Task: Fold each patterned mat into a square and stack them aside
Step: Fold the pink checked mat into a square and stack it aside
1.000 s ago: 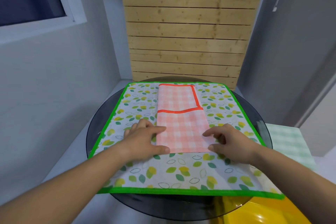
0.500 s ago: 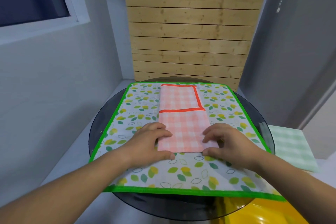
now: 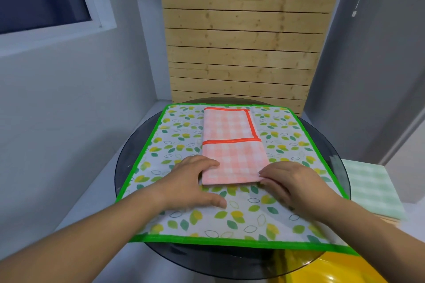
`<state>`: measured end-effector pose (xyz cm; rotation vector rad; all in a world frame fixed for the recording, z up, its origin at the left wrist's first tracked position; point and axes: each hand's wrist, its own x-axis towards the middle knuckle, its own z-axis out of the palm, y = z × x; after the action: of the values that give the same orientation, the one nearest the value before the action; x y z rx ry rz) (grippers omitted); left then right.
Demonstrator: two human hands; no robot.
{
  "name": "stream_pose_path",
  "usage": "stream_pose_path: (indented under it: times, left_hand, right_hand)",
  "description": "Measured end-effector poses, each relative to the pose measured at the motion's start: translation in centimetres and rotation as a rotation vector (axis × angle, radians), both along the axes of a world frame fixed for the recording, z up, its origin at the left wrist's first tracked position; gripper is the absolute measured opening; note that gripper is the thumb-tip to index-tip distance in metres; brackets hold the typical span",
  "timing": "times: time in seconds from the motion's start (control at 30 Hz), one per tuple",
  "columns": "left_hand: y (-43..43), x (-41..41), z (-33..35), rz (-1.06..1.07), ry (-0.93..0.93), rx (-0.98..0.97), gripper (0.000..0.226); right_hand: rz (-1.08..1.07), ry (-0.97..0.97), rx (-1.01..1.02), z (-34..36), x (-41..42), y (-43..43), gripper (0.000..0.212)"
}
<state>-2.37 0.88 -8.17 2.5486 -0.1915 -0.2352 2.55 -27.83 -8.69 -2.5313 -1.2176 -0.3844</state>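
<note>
Two bare forearms, uncovered as far up as I can see. The left hand [image 3: 193, 182] and right hand [image 3: 297, 188] are bare too.

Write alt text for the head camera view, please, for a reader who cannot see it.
A person's left hand and right hand press the near corners of a folded pink checked mat, which lies on a spread green-bordered leaf mat on a round dark table. A folded green checked mat lies off to the right; a wooden slat panel stands behind.
</note>
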Motion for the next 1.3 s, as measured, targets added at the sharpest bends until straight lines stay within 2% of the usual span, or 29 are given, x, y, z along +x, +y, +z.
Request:
stream_pose_path:
  times: [0.07,0.13,0.27,0.33,0.43,0.53,0.77,0.9,0.97,1.13,1.23,1.3]
  left_hand:
    - [0.1,-0.5,0.4,-0.002,0.003,-0.003,0.106]
    - [0.1,-1.0,0.9,-0.006,-0.026,-0.049,0.101]
    - [0.2,-1.9,2.0,0.065,-0.100,-0.211,0.066]
    - [0.3,-2.1,2.1,0.106,-0.132,-0.274,0.057]
    - [0.4,-2.5,2.0,0.155,-0.147,-0.354,0.052]
    - [0.4,-2.4,1.9,0.158,-0.166,-0.372,0.058]
    - [0.1,-1.3,1.4,0.138,-0.104,-0.395,0.034]
    - [0.0,-0.6,0.8,0.160,-0.019,-0.395,0.024]
    - [0.0,-0.3,0.6,0.180,0.001,-0.418,0.022]
    - [-0.2,-0.1,0.5,0.212,0.025,-0.446,0.014]
    - [-0.4,0.2,0.3,0.223,0.011,-0.457,0.015]
    - [-0.6,0.5,0.1,0.224,-0.014,-0.447,0.016]
  right_hand:
    - [-0.016,0.017,0.083,0.5,-0.2,0.0,0.037]
    - [-0.022,0.051,0.174,1.3,-0.4,0.1,0.035]
    - [-0.061,0.098,0.330,3.2,-0.7,0.8,0.023]
    - [-0.083,0.127,0.381,4.2,-1.2,1.2,0.019]
    - [-0.084,0.179,0.461,5.7,-1.6,1.7,0.019]
    - [-0.070,0.228,0.539,6.9,-1.8,2.0,0.021]
    - [-0.142,0.338,0.638,7.5,-1.4,2.3,0.022]
    - [-0.219,0.494,0.789,6.2,-0.8,2.1,0.016]
    - [-0.220,0.590,0.852,5.5,-0.9,1.7,0.024]
    - [-0.189,0.791,0.769,2.8,-1.4,1.1,0.039]
    - [-0.305,0.719,0.568,1.4,-1.3,0.8,0.033]
    - [-0.346,0.665,0.506,0.9,-1.2,0.9,0.027]
